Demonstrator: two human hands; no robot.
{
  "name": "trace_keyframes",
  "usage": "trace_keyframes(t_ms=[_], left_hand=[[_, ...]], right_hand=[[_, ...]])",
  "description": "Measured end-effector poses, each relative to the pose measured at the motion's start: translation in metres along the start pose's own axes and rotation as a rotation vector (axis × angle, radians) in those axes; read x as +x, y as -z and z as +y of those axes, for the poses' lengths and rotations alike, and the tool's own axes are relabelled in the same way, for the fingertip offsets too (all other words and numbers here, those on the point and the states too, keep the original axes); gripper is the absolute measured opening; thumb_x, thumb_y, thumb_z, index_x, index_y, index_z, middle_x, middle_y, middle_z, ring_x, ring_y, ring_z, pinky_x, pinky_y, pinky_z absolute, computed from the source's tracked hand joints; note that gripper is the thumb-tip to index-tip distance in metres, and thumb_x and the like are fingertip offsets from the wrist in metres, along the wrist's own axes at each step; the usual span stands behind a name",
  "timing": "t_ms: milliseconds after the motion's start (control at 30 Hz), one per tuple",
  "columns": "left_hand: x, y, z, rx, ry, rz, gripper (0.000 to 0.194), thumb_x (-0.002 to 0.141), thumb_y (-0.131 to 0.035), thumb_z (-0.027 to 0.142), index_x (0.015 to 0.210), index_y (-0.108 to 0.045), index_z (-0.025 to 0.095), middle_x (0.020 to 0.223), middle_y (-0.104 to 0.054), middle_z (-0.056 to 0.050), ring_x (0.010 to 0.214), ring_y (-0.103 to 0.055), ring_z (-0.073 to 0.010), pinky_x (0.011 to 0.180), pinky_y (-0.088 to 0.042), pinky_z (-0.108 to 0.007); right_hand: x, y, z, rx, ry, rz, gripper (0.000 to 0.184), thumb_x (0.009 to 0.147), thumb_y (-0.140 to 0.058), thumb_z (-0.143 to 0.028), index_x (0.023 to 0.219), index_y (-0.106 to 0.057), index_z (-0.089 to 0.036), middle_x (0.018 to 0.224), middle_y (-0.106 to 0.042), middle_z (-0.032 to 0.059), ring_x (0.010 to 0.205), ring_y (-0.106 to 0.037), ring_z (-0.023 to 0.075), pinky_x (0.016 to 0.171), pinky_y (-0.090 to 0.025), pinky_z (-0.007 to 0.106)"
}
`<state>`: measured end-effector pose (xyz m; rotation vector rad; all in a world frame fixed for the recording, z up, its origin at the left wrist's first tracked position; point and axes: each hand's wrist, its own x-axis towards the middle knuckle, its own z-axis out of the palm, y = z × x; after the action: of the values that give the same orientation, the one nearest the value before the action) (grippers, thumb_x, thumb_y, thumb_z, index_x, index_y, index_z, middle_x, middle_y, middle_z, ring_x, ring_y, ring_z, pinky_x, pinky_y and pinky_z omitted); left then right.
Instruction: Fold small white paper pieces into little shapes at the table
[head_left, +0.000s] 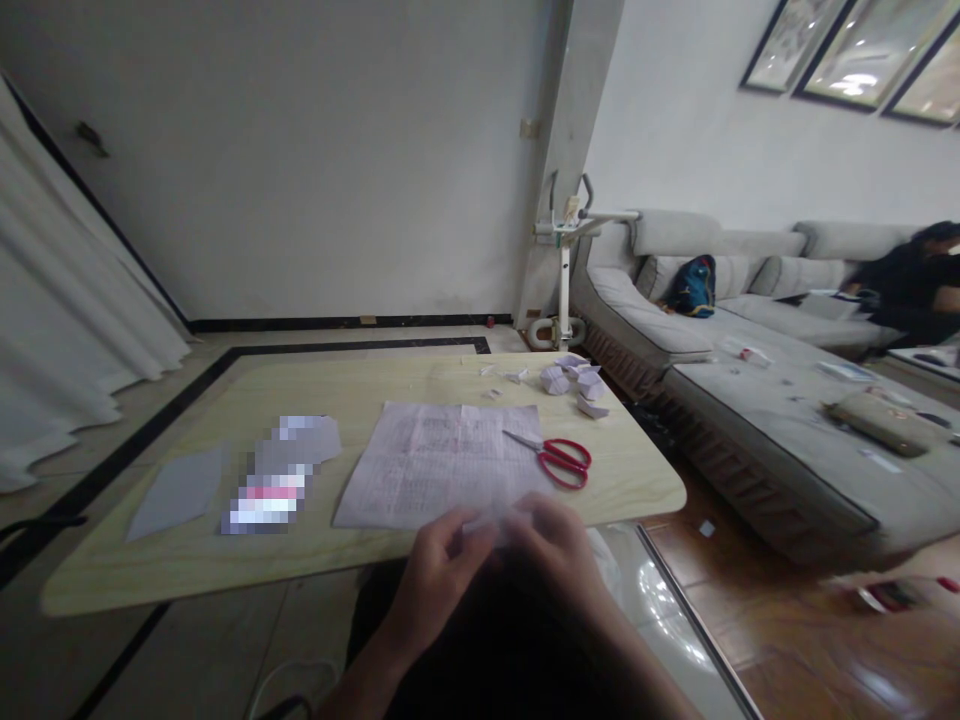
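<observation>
Both my hands meet at the near edge of the table, over my lap. A small piece of white paper (491,518), blurred, is pinched between the fingers of my left hand (448,560) and my right hand (561,548). Just beyond them lies a large creased sheet of printed paper (442,465), flat on the table. Scissors with red handles (566,462) rest at its right side, blades partly spread and pointing left. Several folded paper pieces (574,378) are gathered at the table's far right, with small scraps (517,376) left of them.
On the left of the pale wooden table (315,560) lie a white sheet (178,490) and a pixelated item (270,480). A grey sofa (750,400) stands to the right, with a person in dark clothes (911,280) on it. A bottle (900,595) lies on the floor.
</observation>
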<state>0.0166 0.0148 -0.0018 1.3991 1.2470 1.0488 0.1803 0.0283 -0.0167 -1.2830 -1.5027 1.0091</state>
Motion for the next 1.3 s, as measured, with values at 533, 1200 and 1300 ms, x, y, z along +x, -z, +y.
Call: trace_keyframes(t_ms=[533, 1200, 1300], left_hand=[[0.005, 0.003, -0.011, 0.037, 0.048, 0.043, 0.030, 0.087, -0.057, 0.040, 0.072, -0.066, 0.017, 0.058, -0.067, 0.000, 0.057, -0.065, -0.0170, 0.055, -0.049, -0.023], [0.005, 0.006, -0.013, 0.109, -0.050, 0.014, 0.030, 0.090, -0.050, 0.037, 0.071, -0.063, 0.018, 0.065, -0.062, 0.000, 0.065, -0.061, -0.0163, 0.058, -0.048, -0.022], [0.005, 0.004, -0.013, 0.072, -0.003, -0.009, 0.028, 0.090, -0.051, 0.039, 0.075, -0.064, 0.018, 0.065, -0.065, 0.000, 0.064, -0.063, -0.0167, 0.059, -0.049, -0.023]], right_hand=[[0.000, 0.000, 0.000, 0.078, -0.100, -0.081, 0.032, 0.079, -0.065, -0.047, 0.072, -0.061, -0.017, 0.062, -0.055, -0.0014, 0.060, -0.050, 0.0151, 0.051, -0.040, 0.024], [0.000, -0.003, -0.005, 0.273, -0.201, -0.106, 0.030, 0.073, -0.070, -0.045, 0.071, -0.061, -0.017, 0.062, -0.059, -0.0014, 0.058, -0.054, 0.0150, 0.053, -0.043, 0.024], [0.001, -0.002, -0.006, 0.284, -0.190, -0.102, 0.030, 0.073, -0.070, -0.045, 0.069, -0.059, -0.017, 0.061, -0.058, -0.0016, 0.057, -0.053, 0.0146, 0.053, -0.042, 0.024]])
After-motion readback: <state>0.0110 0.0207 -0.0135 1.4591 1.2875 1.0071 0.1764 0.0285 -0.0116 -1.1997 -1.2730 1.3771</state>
